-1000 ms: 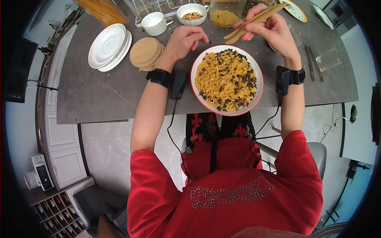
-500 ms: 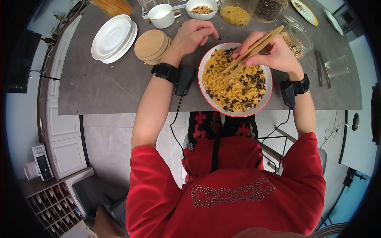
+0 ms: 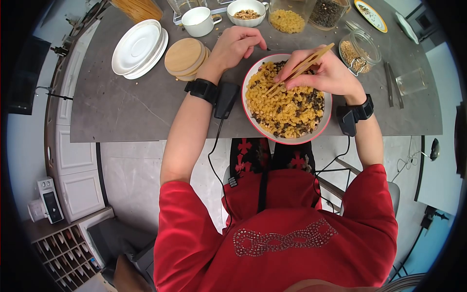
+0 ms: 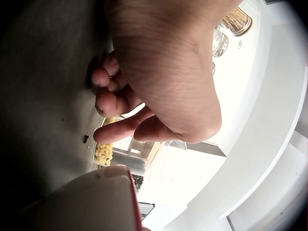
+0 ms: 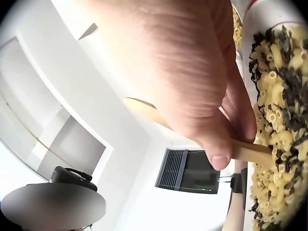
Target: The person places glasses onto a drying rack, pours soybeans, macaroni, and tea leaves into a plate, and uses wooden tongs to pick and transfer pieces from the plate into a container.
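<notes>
My right hand (image 3: 325, 74) pinches a pair of wooden tongs (image 3: 311, 59) between thumb and fingers over a white, red-rimmed bowl (image 3: 250, 116). The bowl is full of small yellow macaroni mixed with dark dried bits (image 3: 287, 114). In the right wrist view the tong tips (image 5: 257, 154) reach into the macaroni. My left hand (image 3: 237, 47) rests on the table at the bowl's upper left, its fingers loosely curled around nothing. A small dark crumb (image 4: 86, 139) lies near its fingertips in the left wrist view.
Wooden coasters (image 3: 184, 55) and stacked white plates (image 3: 137, 46) stand at the left. Along the back are a white cup (image 3: 197, 22), a bowl of grains (image 3: 246, 13) and a jar of yellow pasta (image 3: 287, 20). Right lie an open jar (image 3: 357, 51), metal tongs (image 3: 392, 85) and a glass (image 3: 412, 81).
My right hand has come down from behind the bowl, bringing the wooden tongs into the macaroni. The tong arms look closer together than before. My left hand stays by the bowl.
</notes>
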Demonstrator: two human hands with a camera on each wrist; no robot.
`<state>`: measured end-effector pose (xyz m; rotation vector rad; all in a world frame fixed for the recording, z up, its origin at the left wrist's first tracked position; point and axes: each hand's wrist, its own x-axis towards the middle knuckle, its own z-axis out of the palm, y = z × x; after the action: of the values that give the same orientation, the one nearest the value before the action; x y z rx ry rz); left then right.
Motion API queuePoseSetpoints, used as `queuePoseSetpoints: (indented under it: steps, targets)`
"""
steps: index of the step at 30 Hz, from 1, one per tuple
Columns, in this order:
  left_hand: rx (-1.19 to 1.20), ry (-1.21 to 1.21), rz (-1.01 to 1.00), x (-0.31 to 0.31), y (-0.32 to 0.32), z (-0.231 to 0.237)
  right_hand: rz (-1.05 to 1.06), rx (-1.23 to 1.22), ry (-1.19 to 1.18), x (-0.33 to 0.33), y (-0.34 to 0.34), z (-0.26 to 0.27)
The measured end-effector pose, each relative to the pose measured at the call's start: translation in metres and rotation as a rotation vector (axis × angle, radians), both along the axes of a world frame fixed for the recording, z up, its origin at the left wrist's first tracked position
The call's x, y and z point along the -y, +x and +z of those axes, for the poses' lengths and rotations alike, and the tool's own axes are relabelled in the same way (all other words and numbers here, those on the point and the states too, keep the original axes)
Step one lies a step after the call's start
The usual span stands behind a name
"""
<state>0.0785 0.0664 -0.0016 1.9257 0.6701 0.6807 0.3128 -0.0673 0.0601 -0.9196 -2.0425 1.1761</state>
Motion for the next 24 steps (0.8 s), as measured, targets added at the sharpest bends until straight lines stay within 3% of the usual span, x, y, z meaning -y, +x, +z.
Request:
queuePoseSetpoints:
  steps: [10, 14, 20, 24]
  targets:
    - [0.020, -0.018, -0.009, 0.000, -0.001, 0.001, -0.091, -0.161, -0.002, -0.003, 0.015, 0.005]
    - [0.022, -0.024, -0.027, -0.002, -0.001, -0.001, -0.199, -0.294, 0.108, -0.001, 0.045, 0.022]
    - [0.023, -0.035, -0.023, -0.001, 0.000, 0.000, -0.481, -0.397, 0.354, -0.004, 0.108, 0.026]
    - [0.028, -0.058, -0.002, 0.000, 0.000, -0.001, -0.669, -0.488, 0.442, -0.031, 0.092, 0.026]
